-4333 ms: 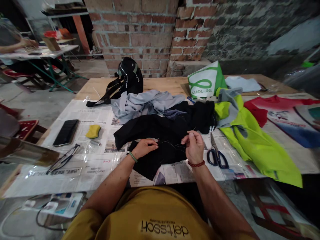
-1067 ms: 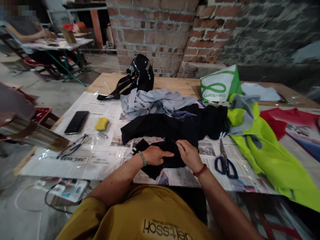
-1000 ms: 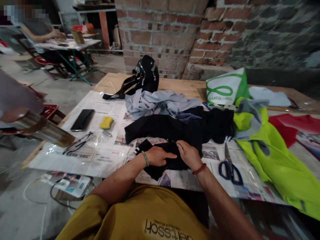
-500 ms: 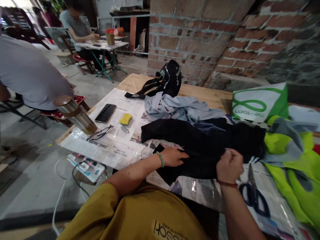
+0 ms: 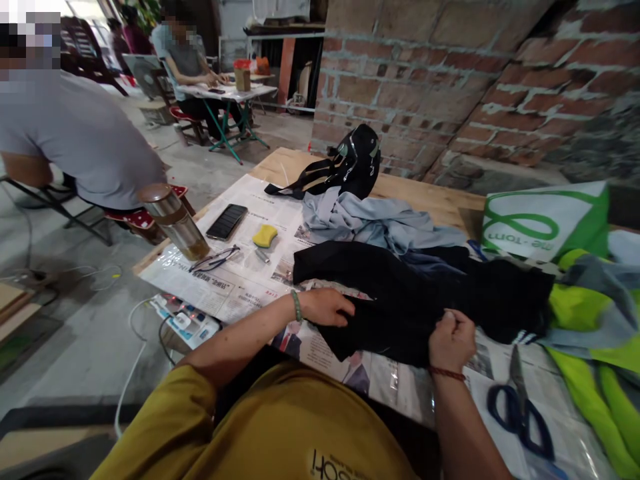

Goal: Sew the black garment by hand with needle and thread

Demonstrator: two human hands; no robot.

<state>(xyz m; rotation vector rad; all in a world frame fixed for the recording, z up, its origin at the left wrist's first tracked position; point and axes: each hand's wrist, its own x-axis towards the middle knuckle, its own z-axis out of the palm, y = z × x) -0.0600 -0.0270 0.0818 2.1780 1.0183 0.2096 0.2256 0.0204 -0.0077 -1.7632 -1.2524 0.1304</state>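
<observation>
A black garment (image 5: 400, 327) with two leg-like parts lies spread in front of me, with small white stripes near its right end. Over the edge of its lower leg part, my left hand (image 5: 327, 307) curls its fingers on the cloth. My right hand (image 5: 453, 340) is closed in a pinch at the garment's near right side; what sits between thumb and forefinger is too small to make out. Dark-handled scissors (image 5: 520, 407) lie with blades apart on the newspaper, right of my right hand. Behind the black garment is a crumpled grey-blue cloth (image 5: 370, 217).
Newspaper under clear plastic covers the table (image 5: 240, 287). A bottle (image 5: 173, 223), phone (image 5: 227, 222), glasses (image 5: 215, 259) and yellow sponge (image 5: 265, 235) stand or lie left. A black cap (image 5: 363, 160), green-white bag (image 5: 545, 223) and neon garment (image 5: 585, 313) border the garments. A person (image 5: 90, 133) sits nearby.
My left hand has slid left along the black garment, and its outstretched fingers are now curled. My right hand stays pinched, close to the same part of the cloth. The view has shifted left.
</observation>
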